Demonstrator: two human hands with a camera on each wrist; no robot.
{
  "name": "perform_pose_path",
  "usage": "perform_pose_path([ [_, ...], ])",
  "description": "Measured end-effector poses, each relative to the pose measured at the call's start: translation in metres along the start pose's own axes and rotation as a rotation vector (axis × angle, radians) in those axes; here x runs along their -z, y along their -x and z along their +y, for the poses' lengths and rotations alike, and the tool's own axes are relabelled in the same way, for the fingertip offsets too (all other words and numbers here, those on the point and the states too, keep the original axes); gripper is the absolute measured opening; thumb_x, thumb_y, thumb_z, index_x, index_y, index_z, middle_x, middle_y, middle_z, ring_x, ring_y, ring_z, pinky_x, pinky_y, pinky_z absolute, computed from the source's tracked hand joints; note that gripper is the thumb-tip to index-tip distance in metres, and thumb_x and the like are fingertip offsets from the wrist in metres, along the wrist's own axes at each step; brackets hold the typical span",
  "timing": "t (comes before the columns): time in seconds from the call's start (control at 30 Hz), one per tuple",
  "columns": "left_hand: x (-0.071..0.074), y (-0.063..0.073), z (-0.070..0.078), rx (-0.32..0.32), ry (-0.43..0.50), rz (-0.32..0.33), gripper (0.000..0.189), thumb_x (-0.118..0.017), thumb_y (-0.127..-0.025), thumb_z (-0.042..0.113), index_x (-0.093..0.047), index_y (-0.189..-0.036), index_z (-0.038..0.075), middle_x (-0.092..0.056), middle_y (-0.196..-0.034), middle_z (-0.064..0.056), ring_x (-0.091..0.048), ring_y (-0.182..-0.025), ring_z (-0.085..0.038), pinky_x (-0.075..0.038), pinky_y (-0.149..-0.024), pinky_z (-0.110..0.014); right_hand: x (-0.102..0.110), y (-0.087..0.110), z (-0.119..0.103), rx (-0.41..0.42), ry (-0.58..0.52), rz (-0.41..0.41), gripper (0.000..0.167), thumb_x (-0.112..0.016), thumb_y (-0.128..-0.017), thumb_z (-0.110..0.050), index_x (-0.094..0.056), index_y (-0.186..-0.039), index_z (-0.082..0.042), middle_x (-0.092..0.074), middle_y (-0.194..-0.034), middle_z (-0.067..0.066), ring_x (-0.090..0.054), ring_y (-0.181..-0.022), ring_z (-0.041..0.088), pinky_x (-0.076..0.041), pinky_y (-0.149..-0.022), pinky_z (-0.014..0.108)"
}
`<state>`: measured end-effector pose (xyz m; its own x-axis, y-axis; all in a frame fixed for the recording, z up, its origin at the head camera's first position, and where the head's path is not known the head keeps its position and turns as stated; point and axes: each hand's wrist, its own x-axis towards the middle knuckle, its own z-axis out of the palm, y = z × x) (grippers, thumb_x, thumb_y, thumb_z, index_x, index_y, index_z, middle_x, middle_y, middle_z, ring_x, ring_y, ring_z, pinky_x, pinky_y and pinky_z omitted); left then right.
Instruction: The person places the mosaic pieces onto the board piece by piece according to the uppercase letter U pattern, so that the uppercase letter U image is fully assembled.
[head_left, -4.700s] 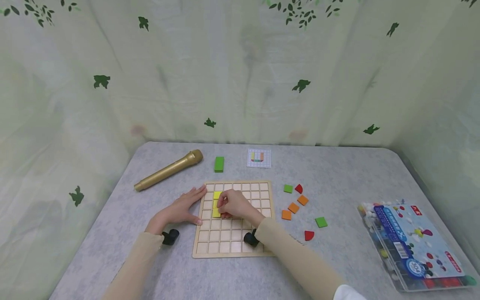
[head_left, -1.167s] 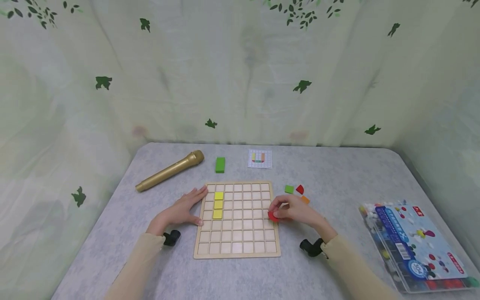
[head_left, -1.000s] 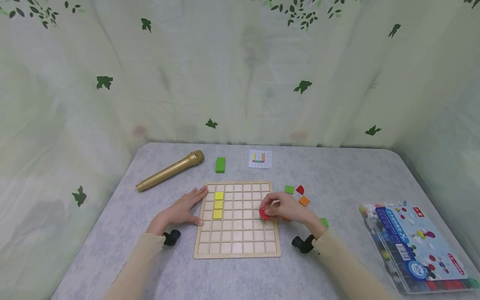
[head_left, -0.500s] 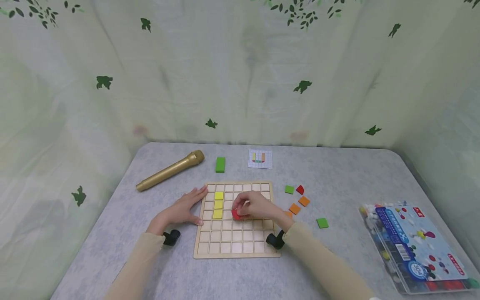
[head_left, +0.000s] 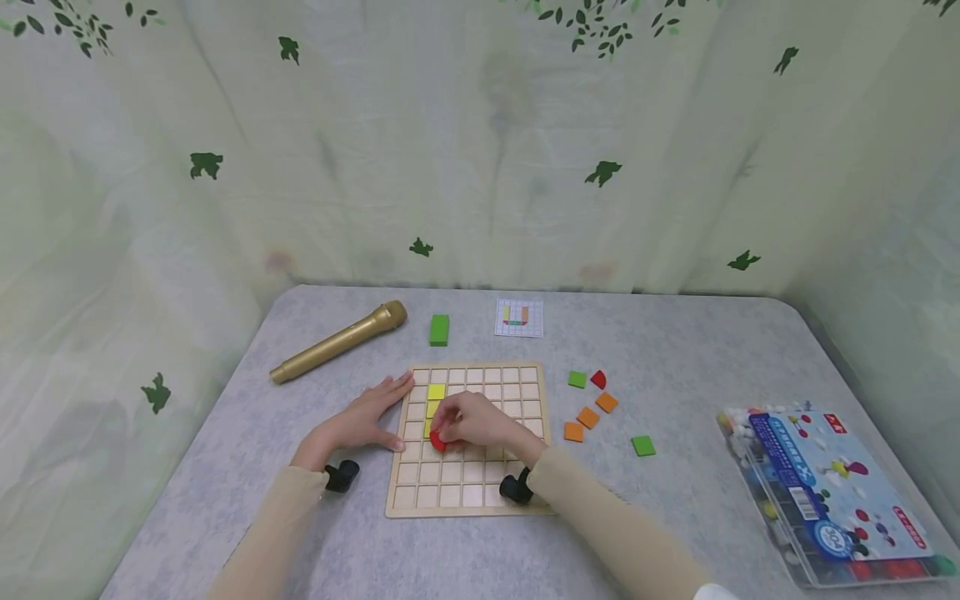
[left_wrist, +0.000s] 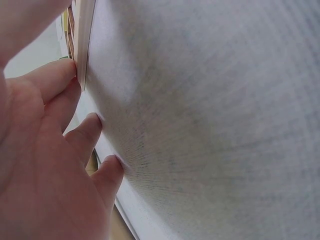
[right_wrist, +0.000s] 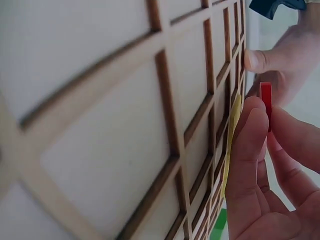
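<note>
My right hand (head_left: 480, 419) pinches a red quarter-round tile (head_left: 438, 442) between thumb and fingers, over the left part of a wooden grid board (head_left: 465, 510). In the right wrist view the red tile (right_wrist: 265, 102) stands edge-on between the fingertips, apart from the board. Just beyond it a column of yellow square tiles (head_left: 437, 391) sits in the grid, partly hidden by the hand. My left hand (head_left: 363, 419) rests at the board's left edge with fingers spread. In the left wrist view its fingertips (left_wrist: 67, 70) touch the board's rim and the tabletop.
Right of the board lie orange squares (head_left: 588, 417), green squares (head_left: 643, 446) and another red quarter-round (head_left: 598, 379). Behind it are a green block (head_left: 439, 330), a pattern card (head_left: 519, 318) and a gold microphone (head_left: 339, 342). A clear plastic box (head_left: 832, 492) stands far right.
My right hand has placed yellow tiles, taken the red quarter-round from the table's right and carried it left across the board to below the yellow column. The left hand has stayed put.
</note>
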<state>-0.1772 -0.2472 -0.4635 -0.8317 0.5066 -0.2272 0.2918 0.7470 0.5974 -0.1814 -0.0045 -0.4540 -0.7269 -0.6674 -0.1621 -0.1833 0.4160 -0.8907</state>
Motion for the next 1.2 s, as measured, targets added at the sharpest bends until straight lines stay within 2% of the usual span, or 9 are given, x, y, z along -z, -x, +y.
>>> perform_pose_path([
  [0.23,0.000,0.002,0.001,-0.004,0.004,0.002,0.105,-0.079,-0.074,0.039,-0.019,-0.152,0.003,-0.010,-0.159,-0.014,-0.003,-0.142,-0.042,-0.003,-0.111,-0.061,-0.010,-0.004,-0.003,-0.026,0.010,0.001,0.011,-0.066,-0.084,0.005,-0.067,-0.084,-0.006,-0.061,-0.068,0.000,-0.055,-0.057,0.010,-0.049,-0.053,0.021],
  [0.37,0.001,0.003,0.001,-0.010,0.008,0.003,0.105,-0.079,-0.074,0.038,-0.019,-0.152,0.002,-0.010,-0.159,-0.015,-0.003,-0.142,-0.043,-0.003,-0.110,-0.062,-0.014,-0.007,-0.003,-0.025,0.100,-0.006,0.013,-0.067,-0.084,0.003,-0.067,-0.081,-0.010,-0.059,-0.066,-0.002,-0.053,-0.057,0.007,-0.047,-0.053,0.019],
  [0.57,0.001,0.003,0.000,-0.011,0.011,0.002,0.105,-0.079,-0.074,0.038,-0.019,-0.152,0.003,-0.009,-0.159,-0.014,-0.002,-0.142,-0.042,-0.002,-0.110,-0.061,-0.019,-0.007,-0.009,0.030,0.289,0.004,0.014,-0.068,-0.084,-0.001,-0.066,-0.078,-0.014,-0.055,-0.062,-0.006,-0.048,-0.056,0.006,-0.042,-0.056,0.018],
  [0.83,0.000,0.002,-0.002,-0.018,0.010,0.002,0.105,-0.079,-0.075,0.039,-0.019,-0.152,0.003,-0.009,-0.159,-0.014,-0.002,-0.142,-0.042,-0.002,-0.110,-0.062,-0.020,-0.005,-0.011,0.045,0.349,0.033,0.014,-0.069,-0.081,0.001,-0.067,-0.077,-0.013,-0.054,-0.062,-0.008,-0.047,-0.058,0.005,-0.040,-0.056,0.017],
  [0.93,0.000,0.001,-0.002,-0.017,0.009,0.004,0.105,-0.079,-0.074,0.039,-0.019,-0.152,0.003,-0.010,-0.159,-0.014,-0.003,-0.142,-0.042,-0.003,-0.110,-0.062,-0.018,-0.004,-0.009,0.044,0.315,0.037,0.013,-0.069,-0.081,0.001,-0.067,-0.079,-0.012,-0.055,-0.064,-0.007,-0.048,-0.058,0.005,-0.041,-0.056,0.017],
  [1.0,0.000,0.001,-0.002,-0.014,0.005,0.004,0.105,-0.079,-0.074,0.039,-0.019,-0.152,0.004,-0.010,-0.159,-0.013,-0.003,-0.142,-0.042,-0.003,-0.110,-0.062,-0.015,-0.002,-0.007,0.031,0.251,0.032,0.013,-0.068,-0.082,0.001,-0.067,-0.080,-0.011,-0.057,-0.066,-0.007,-0.050,-0.058,0.006,-0.042,-0.055,0.018],
  [1.2,-0.001,-0.001,-0.002,0.005,-0.002,0.001,0.106,-0.079,-0.074,0.040,-0.019,-0.153,0.005,-0.010,-0.159,-0.012,-0.002,-0.143,-0.040,-0.003,-0.111,-0.061,0.008,0.008,0.006,0.003,-0.050,0.009,0.006,-0.065,-0.086,0.002,-0.068,-0.089,-0.002,-0.064,-0.075,0.002,-0.062,-0.065,0.014,-0.053,-0.060,0.025],
])
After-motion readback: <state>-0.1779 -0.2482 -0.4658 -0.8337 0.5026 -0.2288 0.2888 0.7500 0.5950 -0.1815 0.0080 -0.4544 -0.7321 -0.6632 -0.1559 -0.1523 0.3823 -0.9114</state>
